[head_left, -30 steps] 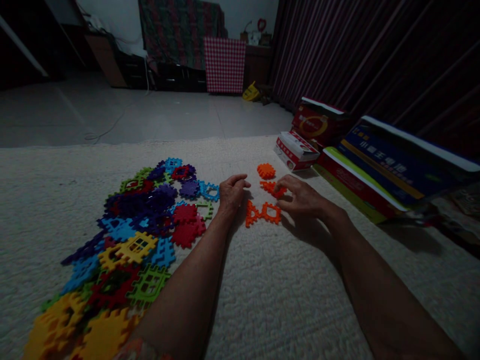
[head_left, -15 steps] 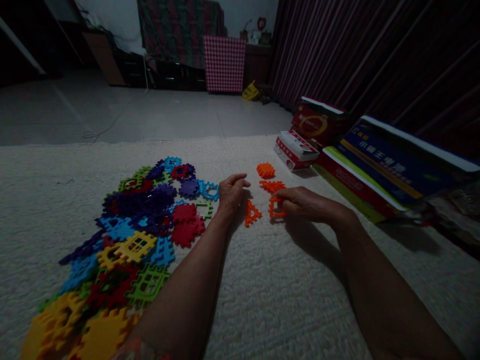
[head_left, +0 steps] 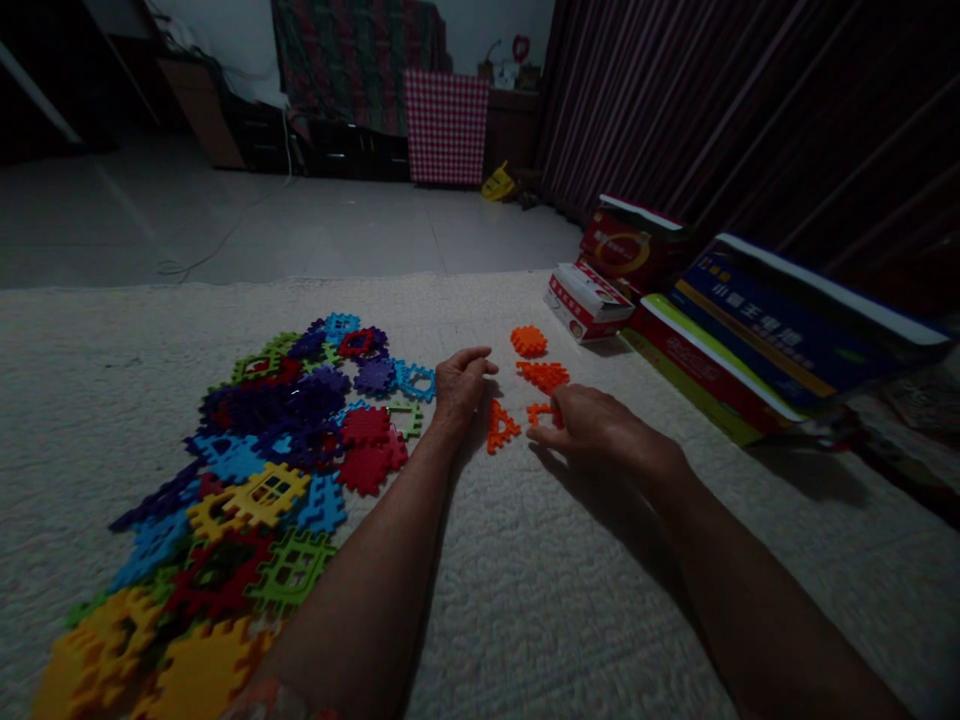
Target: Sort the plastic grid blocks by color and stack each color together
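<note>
My right hand (head_left: 596, 420) is low over the mat with its thumb along the near edge of an orange square-frame interlocking piece (head_left: 538, 414). Its other fingers curl over the right side of that piece and hide part of it. My left hand (head_left: 461, 383) rests on the mat, fingers loosely stretched and holding nothing. Between the hands lies an orange triangular piece (head_left: 502, 427). Farther away are a flat orange piece (head_left: 543, 375) with toothed edges and a rounded orange toothed piece (head_left: 529, 340).
A heap of mixed-colour interlocking pieces (head_left: 300, 400) spreads along my left arm. To the right stand a small red-and-white box (head_left: 589, 302), a red box (head_left: 626, 245) and a large blue box (head_left: 795, 320). Everything sits on a pale quilted mat (head_left: 517, 590).
My right hand has shifted slightly, its thumb now reaching left along the near side of the orange square frame, which sits a little farther left. My left hand stays put.
</note>
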A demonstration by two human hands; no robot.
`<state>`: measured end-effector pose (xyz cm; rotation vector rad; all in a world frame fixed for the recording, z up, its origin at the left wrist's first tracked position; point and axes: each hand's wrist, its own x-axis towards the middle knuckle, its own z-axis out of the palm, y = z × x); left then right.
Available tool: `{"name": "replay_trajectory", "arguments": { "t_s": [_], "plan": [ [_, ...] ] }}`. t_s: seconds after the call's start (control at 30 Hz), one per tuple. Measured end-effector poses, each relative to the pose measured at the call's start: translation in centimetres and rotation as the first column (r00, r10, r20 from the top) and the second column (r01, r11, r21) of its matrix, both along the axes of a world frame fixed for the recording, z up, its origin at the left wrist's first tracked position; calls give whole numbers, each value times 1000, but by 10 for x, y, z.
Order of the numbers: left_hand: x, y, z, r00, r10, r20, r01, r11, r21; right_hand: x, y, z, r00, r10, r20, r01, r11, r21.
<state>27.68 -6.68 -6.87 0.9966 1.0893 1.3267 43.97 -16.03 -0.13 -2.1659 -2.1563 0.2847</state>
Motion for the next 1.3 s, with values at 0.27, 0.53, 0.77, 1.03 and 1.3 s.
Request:
{"name": "replay_trajectory", "arguments": {
  "t_s": [0.27, 0.53, 0.77, 1.03, 1.3],
  "plan": [
    [0, -1, 3, 1000, -6, 11, 6, 1000, -11, -7, -11, -27, 1000, -3, -27, 8, 985, 175],
    [0, -3, 5, 1000, -6, 27, 7, 1000, -25, 22, 51, -8, 987, -46, -152, 101, 918, 384],
    [1, -1, 4, 999, 4, 43, -2, 999, -32, 17, 118, -39, 895, -211, -394, 394, 789, 471],
    [0, -2, 5, 999, -16, 30, 16, 1000, -20, 6, 126, -46, 888, -268, -373, 420, 803, 423],
    [1, 0, 2, 1000, -12, 16, 13, 1000, -17, 5, 127, -45, 887, -267, -376, 407, 837, 365]
  ]
}}
